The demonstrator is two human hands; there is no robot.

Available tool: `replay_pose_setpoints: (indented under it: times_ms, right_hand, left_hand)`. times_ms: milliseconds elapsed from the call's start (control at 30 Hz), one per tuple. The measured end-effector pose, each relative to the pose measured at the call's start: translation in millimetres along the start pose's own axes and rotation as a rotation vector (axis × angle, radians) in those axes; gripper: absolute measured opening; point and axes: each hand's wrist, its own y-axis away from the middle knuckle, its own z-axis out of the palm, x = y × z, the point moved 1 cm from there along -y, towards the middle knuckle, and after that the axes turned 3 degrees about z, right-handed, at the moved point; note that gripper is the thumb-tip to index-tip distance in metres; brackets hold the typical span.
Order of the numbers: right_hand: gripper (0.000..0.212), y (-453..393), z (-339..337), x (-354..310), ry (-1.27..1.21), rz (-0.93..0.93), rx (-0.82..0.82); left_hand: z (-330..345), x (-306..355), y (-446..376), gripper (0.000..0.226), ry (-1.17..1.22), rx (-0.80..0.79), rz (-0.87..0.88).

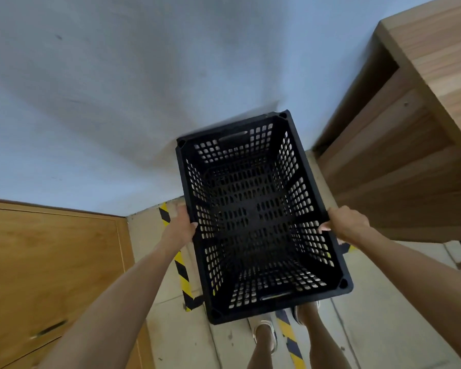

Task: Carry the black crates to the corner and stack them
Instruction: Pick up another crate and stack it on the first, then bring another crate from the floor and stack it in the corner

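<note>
Two hands gripping black crate (258,214) rims, left hand (183,225), right hand (343,222)

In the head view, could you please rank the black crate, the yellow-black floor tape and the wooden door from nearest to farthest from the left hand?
1. Black crate: the left hand grips its left rim.
2. Yellow-black floor tape: on the floor just below that hand.
3. Wooden door: far left.

crate (258,217) black, perforated | floor tape (183,278) yellow-black striped | wall (117,89) blue-grey
</note>
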Motion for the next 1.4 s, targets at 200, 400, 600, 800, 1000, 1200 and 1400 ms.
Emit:
replay_pose_setpoints:
  times_ms: [200, 400, 600, 800, 1000, 1200, 1400]
  right_hand:
    - [0.033, 18.7, 11.0, -18.0, 0.090, 0.078, 0.129]
    - [0.043, 71.8, 6.8, -27.1, 0.105, -0.098, 0.195]
    - [0.038, 124.9, -28.5, -9.3, -0.072, -0.286, 0.096]
    - [0.038, 194.3, -24.8, 73.1, -0.240, -0.154, 0.164]
    - [0.030, 293.7, 25.2, 215.8, -0.381, 0.073, 0.237]
    - [0.033, 426.7, 121.5, 370.8, -0.605, 0.361, 0.238]
    - [0.037, 572.1, 254.6, 451.2, -0.748, 0.631, 0.205]
  left_hand:
    - [-14.7, -1.8, 22.2, 0.061, -0.307, -0.079, 0.080]
    - [-47.5, 36.1, 59.1, 0.051, -0.553, -0.040, 0.315]
    - [-60.0, 114.3, 100.4, 0.050, -0.714, -0.145, 0.499]
    - [-40.5, 226.5, 161.3, 0.037, -0.632, -0.201, 0.807]
    - [30.2, 342.7, 254.7, 0.037, -0.806, -0.259, 1.048]
    - [161.4, 430.3, 400.6, 0.040, -1.166, -0.325, 1.415]
    - [296.5, 471.9, 555.9, 0.047, -1.358, -0.328, 1.664]
